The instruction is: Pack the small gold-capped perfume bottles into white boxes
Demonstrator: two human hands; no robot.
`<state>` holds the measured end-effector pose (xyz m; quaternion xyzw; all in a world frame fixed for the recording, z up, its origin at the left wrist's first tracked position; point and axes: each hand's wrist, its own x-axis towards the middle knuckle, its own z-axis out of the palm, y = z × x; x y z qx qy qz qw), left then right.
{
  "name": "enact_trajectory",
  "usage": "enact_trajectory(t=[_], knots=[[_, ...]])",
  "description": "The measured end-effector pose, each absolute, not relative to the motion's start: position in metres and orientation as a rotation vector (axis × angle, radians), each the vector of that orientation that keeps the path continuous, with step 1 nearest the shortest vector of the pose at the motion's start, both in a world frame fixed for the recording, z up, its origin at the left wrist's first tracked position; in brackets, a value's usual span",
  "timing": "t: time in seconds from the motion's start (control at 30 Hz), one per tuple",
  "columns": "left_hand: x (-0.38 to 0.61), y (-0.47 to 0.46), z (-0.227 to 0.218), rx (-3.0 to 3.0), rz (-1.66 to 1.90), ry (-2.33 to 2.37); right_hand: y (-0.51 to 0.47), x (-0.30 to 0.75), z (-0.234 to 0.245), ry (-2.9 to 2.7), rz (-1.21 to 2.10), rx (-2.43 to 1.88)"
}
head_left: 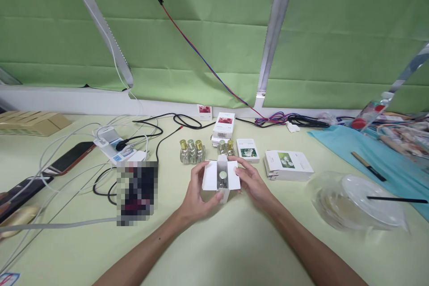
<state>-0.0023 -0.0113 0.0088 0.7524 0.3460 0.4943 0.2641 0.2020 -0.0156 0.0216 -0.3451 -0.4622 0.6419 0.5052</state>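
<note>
From my end, the left edge of the frame shows a tan block of boxes (33, 123), with a dark phone (72, 155) lying below it. White cables loop past a white power strip (112, 143), and a pixelated patch hides whatever lies just below that.

Left of centre I see three glass bottles (192, 155) standing in a row, their caps gold, silvery green and gold. Just below them is my left hand (197, 196), closed around a white carton (225, 195), thumb on its front and fingers behind its left flap. The carton sits at the centre of the frame, open at the top with its flaps folded out. Inside stands a bottle with a silvery-green cap (223, 174).

Above the carton are two more glass bottles (230, 147) and a red-picture box (224, 125). My right hand (256, 184) curves around the carton's right side, a fingertip on the right flap; I cannot tell whether it is pinching.

Farther right lie a white-flower box (247, 145), a stack of flower-picture boxes (290, 165), a bagged tub with a white lid (372, 192), and a utility knife (367, 165) on blue cloth (331, 140).
</note>
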Motion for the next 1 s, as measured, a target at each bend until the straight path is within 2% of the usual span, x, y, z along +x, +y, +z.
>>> enact_trajectory(t=[1.0], knots=[[-0.0045, -0.01, 0.01, 1.998, 1.327, 0.896, -0.0156, 0.2053, 0.0205, -1.3, 1.464, -0.804]])
